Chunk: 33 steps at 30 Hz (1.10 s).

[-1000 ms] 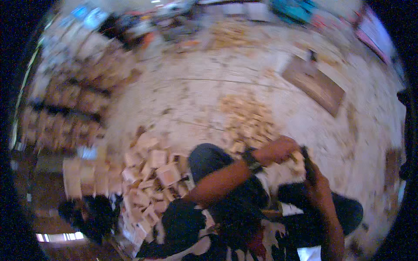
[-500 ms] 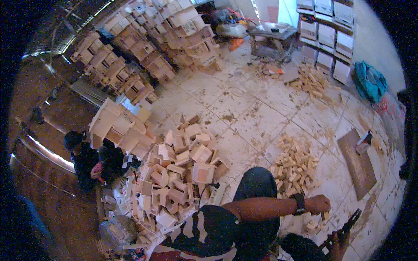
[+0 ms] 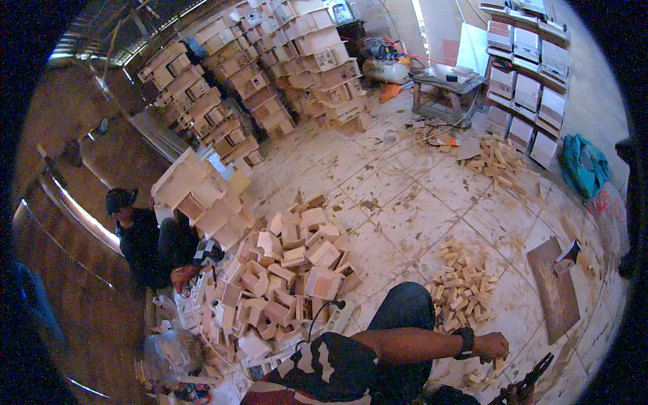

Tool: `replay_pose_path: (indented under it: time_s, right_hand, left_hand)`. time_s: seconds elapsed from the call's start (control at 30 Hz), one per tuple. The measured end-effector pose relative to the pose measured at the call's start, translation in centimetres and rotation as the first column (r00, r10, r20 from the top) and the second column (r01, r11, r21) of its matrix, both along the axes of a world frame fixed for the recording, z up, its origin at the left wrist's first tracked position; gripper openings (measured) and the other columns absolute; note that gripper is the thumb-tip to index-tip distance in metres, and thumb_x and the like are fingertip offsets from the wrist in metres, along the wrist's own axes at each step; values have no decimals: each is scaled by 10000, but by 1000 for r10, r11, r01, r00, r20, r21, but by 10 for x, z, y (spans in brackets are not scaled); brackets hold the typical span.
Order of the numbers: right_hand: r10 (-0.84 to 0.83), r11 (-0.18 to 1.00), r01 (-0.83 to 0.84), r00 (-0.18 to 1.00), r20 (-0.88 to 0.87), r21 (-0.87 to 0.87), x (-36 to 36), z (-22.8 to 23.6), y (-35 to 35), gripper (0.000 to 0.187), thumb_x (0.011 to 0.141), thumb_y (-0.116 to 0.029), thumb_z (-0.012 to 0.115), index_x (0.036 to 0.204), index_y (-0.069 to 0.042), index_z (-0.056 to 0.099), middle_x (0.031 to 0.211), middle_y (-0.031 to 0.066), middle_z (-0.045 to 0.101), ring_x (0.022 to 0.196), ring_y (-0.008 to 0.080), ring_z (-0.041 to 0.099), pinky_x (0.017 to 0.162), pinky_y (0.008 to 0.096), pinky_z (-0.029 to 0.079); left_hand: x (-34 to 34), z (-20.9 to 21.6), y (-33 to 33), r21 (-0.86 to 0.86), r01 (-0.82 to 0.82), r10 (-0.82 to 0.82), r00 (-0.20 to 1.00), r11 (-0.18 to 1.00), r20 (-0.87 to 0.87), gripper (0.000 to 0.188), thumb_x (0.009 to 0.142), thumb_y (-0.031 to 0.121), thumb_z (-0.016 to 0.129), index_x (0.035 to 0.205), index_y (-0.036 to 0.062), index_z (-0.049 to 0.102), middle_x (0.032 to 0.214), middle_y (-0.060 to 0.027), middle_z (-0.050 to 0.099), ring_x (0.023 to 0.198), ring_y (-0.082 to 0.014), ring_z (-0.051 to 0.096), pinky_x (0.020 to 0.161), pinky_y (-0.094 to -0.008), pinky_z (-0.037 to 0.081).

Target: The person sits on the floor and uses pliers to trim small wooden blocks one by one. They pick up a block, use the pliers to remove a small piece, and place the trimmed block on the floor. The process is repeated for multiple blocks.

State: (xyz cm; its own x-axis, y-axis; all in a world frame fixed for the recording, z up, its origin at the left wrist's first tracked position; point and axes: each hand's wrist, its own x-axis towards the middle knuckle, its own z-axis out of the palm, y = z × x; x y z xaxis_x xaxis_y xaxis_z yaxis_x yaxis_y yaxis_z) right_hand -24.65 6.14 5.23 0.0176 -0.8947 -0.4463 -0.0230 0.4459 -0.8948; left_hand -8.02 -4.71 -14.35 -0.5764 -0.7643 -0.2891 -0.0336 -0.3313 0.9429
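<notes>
My left hand (image 3: pixel 491 346), with a dark watch (image 3: pixel 464 343) at the wrist, reaches out to the right past my bent knee (image 3: pixel 405 307). Its fingers are closed on a small wooden block (image 3: pixel 498 364) that pokes out below them. Close by, at the lower right, my right hand (image 3: pixel 518 394) grips a dark, long-jawed tool (image 3: pixel 538 370) that looks like pliers; the hand is partly cut off by the lower edge. Loose small wooden blocks (image 3: pixel 464 283) lie in a heap on the tiles beyond my left forearm.
A large pile of wooden box-like pieces (image 3: pixel 324 253) lies left of my knee. Behind it sits another person (image 3: pixel 142 236). Tall stacks of wooden housings (image 3: pixel 331 61) stand at the back. A brown board (image 3: pixel 553 290) lies right; a low table (image 3: pixel 449 84) stands far back.
The view has tilted up, so the room sits lower in it. My right hand and the tool show nearer the lower edge. My left hand stays closed on the block.
</notes>
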Motion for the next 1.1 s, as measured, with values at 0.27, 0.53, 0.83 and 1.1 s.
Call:
replay_pose_path:
  time_s: [0.27, 0.53, 0.83, 1.1]
  right_hand:
    - [-72, 997, 72, 997, 10, -12, 6, 4, 5, 535, 885, -97, 589, 1342, -2, 326, 1007, 113, 539, 914, 217, 574, 753, 345, 513]
    - [-37, 998, 39, 998, -49, 45, -2, 0, 1, 588, 871, -117, 625, 1370, -39, 322, 1121, 127, 550, 1014, 260, 578, 790, 373, 517]
    - [-50, 999, 50, 999, 5, -8, 0, 8, 4, 506, 857, -136, 647, 1299, -40, 419, 1073, 93, 526, 945, 217, 565, 782, 368, 484]
    - [-257, 964, 258, 966, -29, 57, -8, -8, -2, 477, 850, -139, 635, 1273, -48, 435, 1041, 76, 556, 885, 195, 593, 730, 355, 534]
  left_hand:
    - [1, -3, -4, 132, -62, 53, 996, 989, 71, 109, 652, 132, 659, 736, 63, 652, 606, -55, 596, 448, -187, 579, 387, -348, 496]
    - [-24, -139, -27, -694, 318, 20, 902, 646, 431, 239, 545, 276, 708, 686, 95, 640, 634, -110, 635, 539, -278, 613, 544, -428, 525]
    - [-36, -186, -24, -643, 621, 197, 633, 448, 749, 231, 464, 323, 764, 558, 144, 654, 598, -59, 633, 516, -260, 588, 541, -398, 518]
    - [-21, -269, -12, -624, 638, 198, 610, 452, 767, 211, 570, 339, 728, 614, 143, 662, 756, -138, 649, 777, -335, 598, 596, -469, 492]
